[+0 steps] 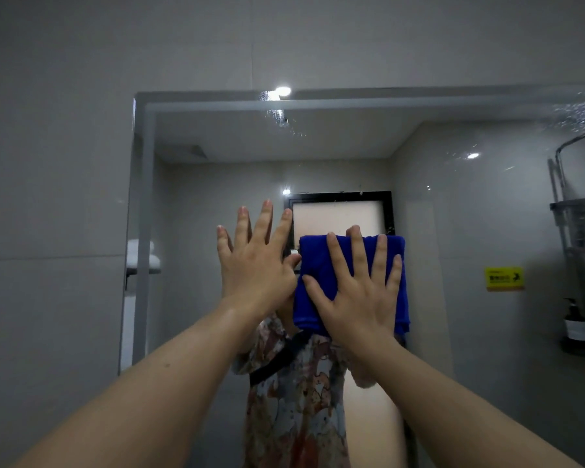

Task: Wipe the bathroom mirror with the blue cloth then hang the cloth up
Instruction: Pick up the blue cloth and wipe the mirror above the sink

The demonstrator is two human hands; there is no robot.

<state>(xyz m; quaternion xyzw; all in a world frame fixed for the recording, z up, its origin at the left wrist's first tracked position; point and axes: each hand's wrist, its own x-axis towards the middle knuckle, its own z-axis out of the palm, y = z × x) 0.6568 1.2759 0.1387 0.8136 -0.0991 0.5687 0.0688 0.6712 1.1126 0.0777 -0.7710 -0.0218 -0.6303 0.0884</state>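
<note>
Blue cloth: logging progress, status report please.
Right hand flat, fingers spread, pressing blue cloth on mirror. Left hand open beside it. Droplets remain top right. Nothing blocking.

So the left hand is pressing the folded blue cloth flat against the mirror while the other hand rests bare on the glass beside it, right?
Not quite: it is the right hand that presses the folded blue cloth flat against the mirror. The left hand is the bare one, spread open on the glass beside it. The head view shows this.
</note>
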